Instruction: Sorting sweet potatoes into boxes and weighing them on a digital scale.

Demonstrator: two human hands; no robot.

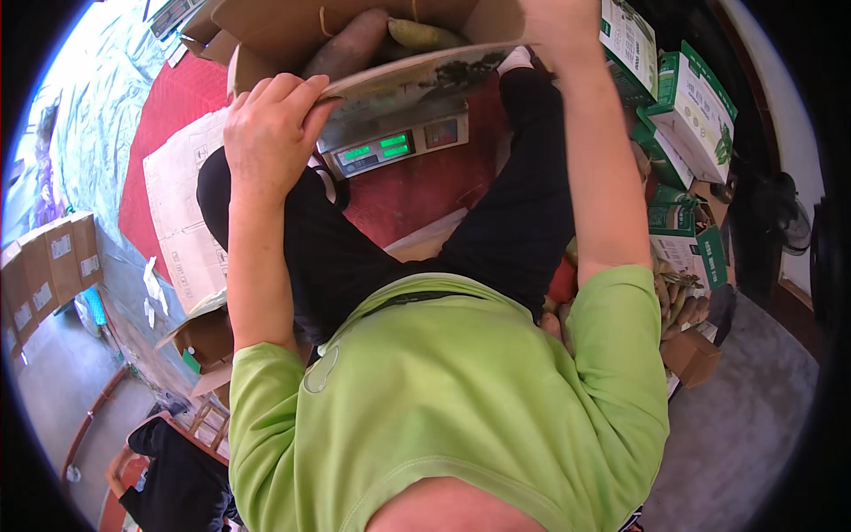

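Note:
A cardboard box (421, 58) rests over a digital weighing scale (376, 152) with lit green displays, between my knees. Inside lie large tubers that look like sweet potatoes (348, 46), one of them greener (424, 35). My left hand (273, 129) is closed over the near left corner of the box, fingers on top of its edge and thumb toward the front wall. At the right end of the box is my right hand (560, 25), blurred and cut by the upper frame edge; its fingers do not show clearly.
A red mat (417, 199) lies under the scale, with flattened cardboard (184, 208) at left. Green-and-white cartons (693, 115) and more tubers (687, 309) crowd my right side. Brown boxes (53, 266) stand far left. Another person in black (182, 474) is at lower left.

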